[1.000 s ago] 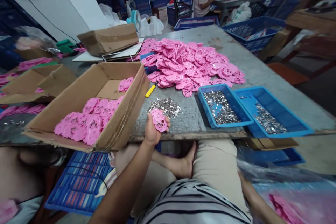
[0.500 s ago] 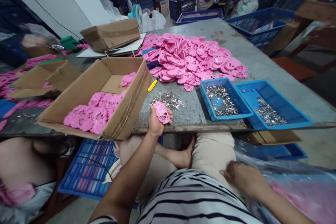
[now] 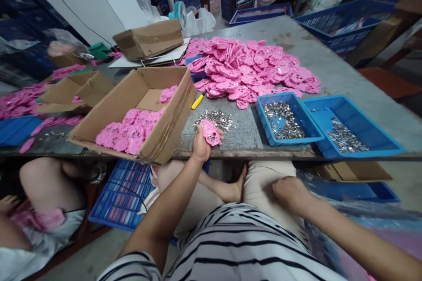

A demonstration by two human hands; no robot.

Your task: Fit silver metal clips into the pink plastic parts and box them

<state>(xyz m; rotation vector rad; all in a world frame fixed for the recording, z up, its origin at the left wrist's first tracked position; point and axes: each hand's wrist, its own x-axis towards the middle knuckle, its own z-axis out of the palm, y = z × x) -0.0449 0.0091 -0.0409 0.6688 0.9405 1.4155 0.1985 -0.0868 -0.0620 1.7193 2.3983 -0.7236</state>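
Observation:
My left hand [image 3: 200, 145] grips a pink plastic piece [image 3: 210, 132] with holes in it, just above the table's front edge. Behind that piece lies a loose heap of small shiny metal parts [image 3: 226, 119]. My right hand [image 3: 289, 194] is closed over my right thigh, its fingers curled under, and whatever they may hold is hidden. To the left of my left hand stands an open cardboard box [image 3: 176, 116] with several similar pink pieces [image 3: 132, 129] inside.
A large pile of pink pieces [image 3: 250, 68] covers the table's middle. A yellow-handled tool [image 3: 198, 101] lies beside the box. Two blue trays [image 3: 290, 141] [image 3: 369, 155] of metal parts stand at the right front. Another person's leg [image 3: 49, 184] is at the left.
My right hand has come up and inward over my thigh, its fingers now more tightly curled. My left hand still holds the pink piece. The whole view has shifted slightly.

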